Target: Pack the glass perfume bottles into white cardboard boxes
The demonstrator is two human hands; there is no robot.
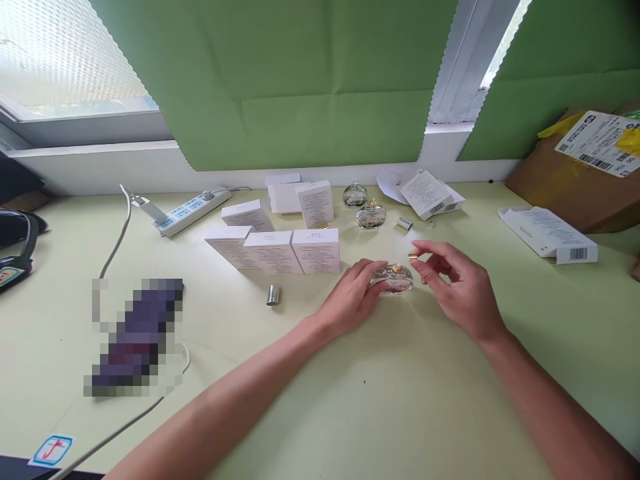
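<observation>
My left hand [354, 293] grips the left side of a clear oval perfume bottle [395, 283], which stands on the table with a gold neck at its top. Just right of the bottle, my right hand [457, 283] pinches a small gold collar [413, 257] between thumb and fingertips, apart from the neck. Behind them stand two similar bottles, one perfume bottle [371, 217] with a gold neck and another perfume bottle [355, 194] farther back. A silver cylindrical cap [405, 223] lies near these, and a second silver cap [273, 295] stands left of my left hand.
Several white printed boxes [316, 252] stand left of the bottles. Opened cartons [427, 195] lie at the back, with a flattened carton [549, 233] by a cardboard box [575, 177] at right. A power strip [193, 212], cable [117, 250] and blurred dark object [145, 333] occupy the left.
</observation>
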